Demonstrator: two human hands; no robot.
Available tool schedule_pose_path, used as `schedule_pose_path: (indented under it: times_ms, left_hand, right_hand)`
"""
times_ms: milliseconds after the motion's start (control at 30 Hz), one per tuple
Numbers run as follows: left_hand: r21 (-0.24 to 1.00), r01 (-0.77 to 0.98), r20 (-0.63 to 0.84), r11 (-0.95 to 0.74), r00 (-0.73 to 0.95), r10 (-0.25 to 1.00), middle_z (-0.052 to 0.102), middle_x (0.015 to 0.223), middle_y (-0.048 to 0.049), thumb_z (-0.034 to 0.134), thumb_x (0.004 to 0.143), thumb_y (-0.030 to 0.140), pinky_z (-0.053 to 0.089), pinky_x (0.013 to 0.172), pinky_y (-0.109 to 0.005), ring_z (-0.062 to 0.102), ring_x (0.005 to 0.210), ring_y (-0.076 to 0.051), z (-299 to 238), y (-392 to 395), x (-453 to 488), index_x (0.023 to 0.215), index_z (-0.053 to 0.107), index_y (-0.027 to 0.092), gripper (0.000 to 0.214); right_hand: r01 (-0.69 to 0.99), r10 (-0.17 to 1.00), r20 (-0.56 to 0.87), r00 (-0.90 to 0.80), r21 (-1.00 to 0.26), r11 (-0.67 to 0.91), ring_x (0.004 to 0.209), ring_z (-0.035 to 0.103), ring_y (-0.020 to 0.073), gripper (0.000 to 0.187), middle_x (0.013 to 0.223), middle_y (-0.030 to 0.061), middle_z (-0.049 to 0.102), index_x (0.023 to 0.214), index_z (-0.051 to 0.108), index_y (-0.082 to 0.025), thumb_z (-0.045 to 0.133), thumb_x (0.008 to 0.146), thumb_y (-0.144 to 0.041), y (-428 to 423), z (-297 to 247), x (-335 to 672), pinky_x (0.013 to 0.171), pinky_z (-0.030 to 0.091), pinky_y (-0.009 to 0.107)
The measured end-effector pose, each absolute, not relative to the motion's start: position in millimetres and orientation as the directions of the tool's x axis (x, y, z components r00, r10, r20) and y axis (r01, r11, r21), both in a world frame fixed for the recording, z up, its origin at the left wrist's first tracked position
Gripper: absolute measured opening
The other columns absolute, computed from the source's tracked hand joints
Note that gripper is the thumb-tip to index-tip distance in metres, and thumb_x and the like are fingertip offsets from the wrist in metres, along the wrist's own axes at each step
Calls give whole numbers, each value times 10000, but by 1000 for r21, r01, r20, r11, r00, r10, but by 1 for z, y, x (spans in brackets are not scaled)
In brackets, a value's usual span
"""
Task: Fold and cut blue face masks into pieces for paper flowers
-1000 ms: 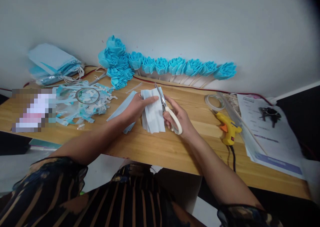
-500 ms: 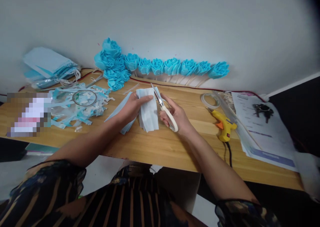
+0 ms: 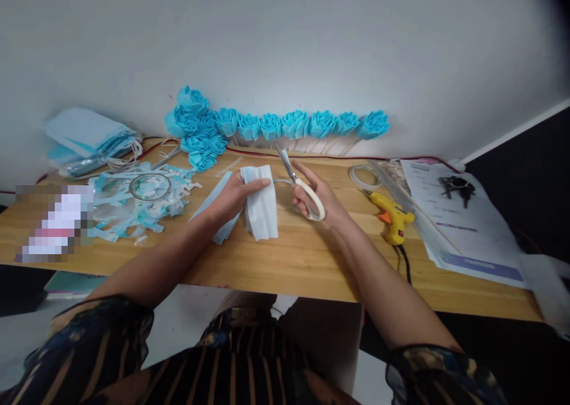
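My left hand (image 3: 229, 199) grips a light blue pleated face mask (image 3: 261, 205) over the middle of the wooden table (image 3: 289, 262), thumb on top of it. My right hand (image 3: 316, 198) holds white-handled scissors (image 3: 299, 183), blades pointing up and away, just right of the mask with a small gap between them. A thin white strip runs from the mask's right edge toward the scissors. More blue mask pieces lie under my left hand.
A row of blue fabric flowers (image 3: 276, 126) leans on the wall. Cut mask scraps and a tape ring (image 3: 149, 186) lie left, a stack of masks (image 3: 86, 141) far left. Right: a tape roll (image 3: 366, 176), yellow glue gun (image 3: 392, 215), papers (image 3: 454, 221) with keys (image 3: 454, 185).
The scissors have come off the mask's right edge and moved a little to the right. My left hand keeps its hold on the mask. The view has tilted slightly.
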State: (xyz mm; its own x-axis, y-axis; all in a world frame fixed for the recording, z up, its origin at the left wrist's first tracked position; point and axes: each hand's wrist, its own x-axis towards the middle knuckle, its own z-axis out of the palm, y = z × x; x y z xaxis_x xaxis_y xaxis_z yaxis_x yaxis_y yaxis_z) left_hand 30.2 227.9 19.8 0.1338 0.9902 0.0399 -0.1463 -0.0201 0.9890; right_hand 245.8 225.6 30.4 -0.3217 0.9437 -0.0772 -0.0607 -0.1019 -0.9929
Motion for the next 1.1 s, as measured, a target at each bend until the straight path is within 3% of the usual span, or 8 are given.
schedule_pose_path:
  times_ms: [167,300,433,633,733,867,967,1100]
  left_hand:
    - [975,165,83,-146,338,937,736,810,-52,883,669,503,495,678,-297,656,756,-212,24,228,28,845,725,149,425]
    - [946,84,266,-314,356,896,760,1259,-139,780,782,631,506,1010,-390,688,1159,-298,34,231,22,1270,729,169,674]
    - [912,133,338,-387,289,896,751,1305,-144,630,937,608,449,1124,-415,654,1265,-284,50,235,27,1289,738,184,562]
    - [788,288,342,-544,529,776,779,1198,-93,732,810,294,515,954,-349,691,1089,-241,66,255,67,1164,766,202,367]
    - [729,408,257,-549,580,773,775,954,-58,703,798,242,510,774,-293,676,854,-195,63,270,90,963,757,146,198]
    - [761,480,200,-436,466,862,608,608,3,552,914,163,435,621,-253,580,599,-130,66,287,107,667,606,142,254]
    - [890,372,139,-264,328,934,641,660,6,419,983,127,422,566,-241,587,526,-109,82,297,105,802,609,149,263]
    - [967,210,133,-146,76,988,674,724,21,308,1050,143,478,614,-211,649,613,-86,123,307,82,894,538,175,280]
  right_hand:
    - [-348,898,88,-430,-934,-75,485,388,70,843,677,-67,570,1362,570,-252,844,718,-723,228,34,253,420,315,193]
    - [-389,868,133,-478,-918,-73,472,269,60,804,627,-83,466,1158,638,-224,802,660,-833,226,46,258,404,234,196]
    - [-360,856,129,-500,-930,-70,451,204,56,811,573,-100,402,1065,659,-216,830,584,-846,222,55,263,395,162,212]
    - [-423,839,193,-509,-905,-48,425,267,57,708,548,-79,452,915,657,-190,836,631,-813,228,50,269,373,201,205]
    - [-501,815,240,-528,-862,-71,404,266,44,619,576,-66,514,920,653,-188,788,753,-768,232,48,270,348,230,180]
    - [-543,775,322,-544,-839,-33,410,262,44,587,527,-75,454,802,634,-186,806,754,-746,234,47,268,357,247,172]
    - [-478,758,316,-571,-878,7,416,304,69,685,497,-55,421,698,596,-196,723,717,-869,231,46,265,367,264,205]
    - [-367,757,249,-604,-930,14,528,470,130,744,670,26,598,789,656,-211,607,725,-950,226,45,262,466,419,270]
